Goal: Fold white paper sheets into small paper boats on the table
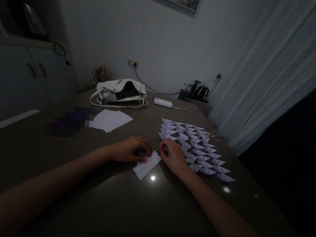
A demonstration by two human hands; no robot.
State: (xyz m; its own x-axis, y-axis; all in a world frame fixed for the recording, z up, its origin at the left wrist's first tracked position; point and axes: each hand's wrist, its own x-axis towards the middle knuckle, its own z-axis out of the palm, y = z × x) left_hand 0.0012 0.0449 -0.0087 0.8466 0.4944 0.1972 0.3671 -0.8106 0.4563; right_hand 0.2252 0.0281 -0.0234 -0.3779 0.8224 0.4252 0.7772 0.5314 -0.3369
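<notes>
A folded sheet of white paper point(147, 167) lies at a slant on the dark table, with crease lines along its length. My left hand point(130, 149) has its thumb and bent fingers on the paper's upper left part, gripping it there. At the upper right corner of the paper, my right hand point(174, 157) is curled with its fingertips drawn together; the exact contact is partly hidden. Rows of several small folded paper boats point(199, 152) stand just beyond and to the right of my right hand.
Loose white sheets point(112, 120) lie at the left, next to a blurred-out dark item point(69, 121). Farther back are a white handbag point(121, 91) and a white power bank-like device point(163, 102) with a short cable. A black kettle point(202, 92) stands near the wall.
</notes>
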